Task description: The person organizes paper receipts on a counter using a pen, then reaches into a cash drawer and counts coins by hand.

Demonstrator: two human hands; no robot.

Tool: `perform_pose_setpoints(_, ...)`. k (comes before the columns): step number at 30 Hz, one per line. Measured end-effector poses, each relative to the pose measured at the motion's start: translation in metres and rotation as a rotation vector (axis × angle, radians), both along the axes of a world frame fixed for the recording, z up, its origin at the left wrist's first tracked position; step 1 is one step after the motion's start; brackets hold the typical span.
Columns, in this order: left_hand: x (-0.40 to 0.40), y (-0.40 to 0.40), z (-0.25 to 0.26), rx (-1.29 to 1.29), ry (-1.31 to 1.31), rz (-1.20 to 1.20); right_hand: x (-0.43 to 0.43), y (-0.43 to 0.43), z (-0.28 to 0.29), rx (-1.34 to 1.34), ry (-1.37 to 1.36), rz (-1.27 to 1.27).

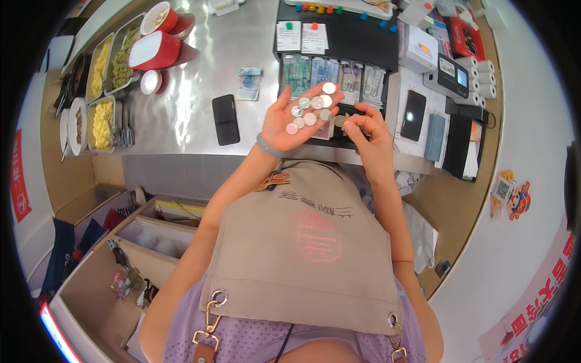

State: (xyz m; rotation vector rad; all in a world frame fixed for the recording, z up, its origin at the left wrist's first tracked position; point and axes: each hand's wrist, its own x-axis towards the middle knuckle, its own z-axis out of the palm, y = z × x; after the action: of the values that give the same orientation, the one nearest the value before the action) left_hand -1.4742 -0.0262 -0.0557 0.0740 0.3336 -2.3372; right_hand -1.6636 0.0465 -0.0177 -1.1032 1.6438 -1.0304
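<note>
My left hand [290, 122] lies palm up with several silver coins [310, 119] spread over the palm and fingers, above the front of an open cash drawer [386, 97]. Just right of it, my right hand [370, 131] pinches a coin [339, 120] between thumb and fingertips. Behind the hands, banknotes [296, 72] fill several drawer slots under clips. One blue banknote [248, 84] lies on the steel counter [195, 77], left of the drawer. Near it is a black smartphone [225, 120]. My left hand hides part of the drawer's front.
Food trays [102, 124], red-and-white containers [155, 51] and scissors [127, 131] stand at the left. Right of the drawer are another smartphone [413, 115], a payment terminal [447, 76], paper rolls [486, 79] and a black box [459, 147]. Open bins [150, 236] stand below the counter.
</note>
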Motion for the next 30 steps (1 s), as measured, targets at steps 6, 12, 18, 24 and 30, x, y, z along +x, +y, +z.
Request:
perform_pose_setpoints(6, 0.004, -0.002, -0.01, -0.195, 0.294, -0.117, 0.051, -0.021, 0.029, -0.325, 0.38, 0.287)
perform_pose_setpoints(12, 0.014, 0.001, -0.015, -0.027, 0.137, -0.123, 0.075, -0.042, 0.047, -0.367, 0.656, 0.498)
perform_pose_setpoints(18, 0.03, -0.003, 0.008, -0.061, 0.023, -0.059, 0.088, -0.052, 0.049, -0.544, 0.679, 0.328)
perform_pose_setpoints(24, 0.038, -0.019, 0.02, -0.155, -0.01, 0.091, 0.084, -0.015, 0.045, -0.573, 0.829, 0.419)
perform_pose_setpoints(30, 0.044, -0.026, 0.032, -0.143, 0.142, 0.108, 0.098, -0.014, 0.039, -0.562, 0.853, 0.473)
